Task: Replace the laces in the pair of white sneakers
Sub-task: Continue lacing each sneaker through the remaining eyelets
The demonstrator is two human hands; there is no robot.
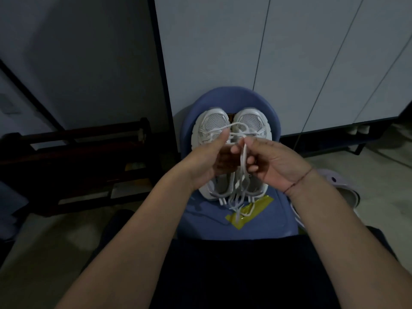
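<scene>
While I sat facing the blue moulded plastic chair (pixel 275 211), the pair of white mesh-toed sneakers (pixel 211 126) lay side by side on its seat, toes pointing away from me and towards the white panelled cabinet doors (pixel 223 52).

- Uppers: white with pale grey overlays, thick white soles, open mesh over the toes.
- Flat white laces (pixel 243 160): one strand crossed from shoe to shoe above the eyelets; the rest hung in loose lengths past the heels onto the seat.
- My left hand (pixel 207 161): fingers curled, thumb raised, pinching the lace near the left shoe's eyelets.
- My right hand (pixel 272 163): thumb and curled fingers gripped a bunch of hanging strands over the right shoe.
- A thin red thread bracelet (pixel 298 180) sat on my right wrist.
- A crumpled yellow transparent wrapper (pixel 263 202) lay on the seat just behind the heels, with lace ends on it.
- Writing: dark marks on the left shoe's insole, too small to read.
</scene>
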